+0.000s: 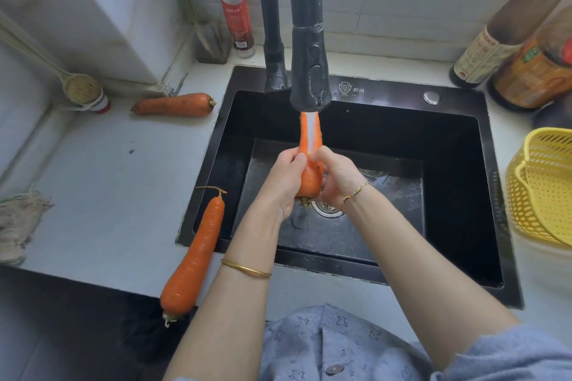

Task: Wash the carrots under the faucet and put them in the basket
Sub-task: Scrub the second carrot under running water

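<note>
Over the black sink [458,189] an orange carrot [309,179] stands nearly upright, tip up, under water running from the black faucet [309,71]. My left hand [286,182] grips its thick lower part from the left. My right hand [335,178] grips it from the right, fingers curled round it. A second carrot [196,254] lies on the counter across the sink's front left corner, its thick end over the counter edge. A third, dirtier carrot [175,104] lies on the counter at the back left. The yellow basket [544,189] stands on the counter at the right edge.
A red-labelled bottle [235,6] stands behind the sink at left; sauce bottles [507,40] crowd the back right corner. A brush [82,88] leans against the left wall and a cloth [18,223] lies at the counter's left edge. Containers line the window ledge.
</note>
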`<state>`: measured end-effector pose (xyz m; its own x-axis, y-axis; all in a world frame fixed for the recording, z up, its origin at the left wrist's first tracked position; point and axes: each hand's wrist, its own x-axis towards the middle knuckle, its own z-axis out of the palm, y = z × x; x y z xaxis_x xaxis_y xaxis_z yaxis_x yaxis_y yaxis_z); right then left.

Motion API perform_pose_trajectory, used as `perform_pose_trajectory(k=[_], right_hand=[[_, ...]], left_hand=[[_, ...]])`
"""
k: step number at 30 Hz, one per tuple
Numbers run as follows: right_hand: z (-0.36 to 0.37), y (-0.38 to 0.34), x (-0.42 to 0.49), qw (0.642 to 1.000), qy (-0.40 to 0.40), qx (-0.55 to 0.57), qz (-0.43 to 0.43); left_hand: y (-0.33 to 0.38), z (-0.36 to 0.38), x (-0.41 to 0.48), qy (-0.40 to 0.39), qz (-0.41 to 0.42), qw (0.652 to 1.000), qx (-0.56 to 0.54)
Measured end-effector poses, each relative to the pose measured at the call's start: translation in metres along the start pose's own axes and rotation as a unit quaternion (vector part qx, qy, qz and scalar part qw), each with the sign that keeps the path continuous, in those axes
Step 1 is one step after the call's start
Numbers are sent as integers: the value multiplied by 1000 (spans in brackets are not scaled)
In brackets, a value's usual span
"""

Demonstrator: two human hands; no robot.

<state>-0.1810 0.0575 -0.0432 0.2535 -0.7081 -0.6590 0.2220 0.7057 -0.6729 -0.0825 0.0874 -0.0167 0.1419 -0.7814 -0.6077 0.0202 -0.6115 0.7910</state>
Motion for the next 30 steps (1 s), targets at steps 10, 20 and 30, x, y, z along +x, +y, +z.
perform_pose_trajectory(k=[10, 20, 30], right_hand=[[2, -1, 1, 1000, 14, -17, 8], [4, -7, -1, 999, 8, -45, -8], [-2, 4, -3, 999, -42, -2, -6]], left_hand=[[2, -1, -2, -2, -9, 1000, -12], [7, -2, -3, -6, -1, 999, -39], [10, -3, -7, -3, -17, 998, -62]])
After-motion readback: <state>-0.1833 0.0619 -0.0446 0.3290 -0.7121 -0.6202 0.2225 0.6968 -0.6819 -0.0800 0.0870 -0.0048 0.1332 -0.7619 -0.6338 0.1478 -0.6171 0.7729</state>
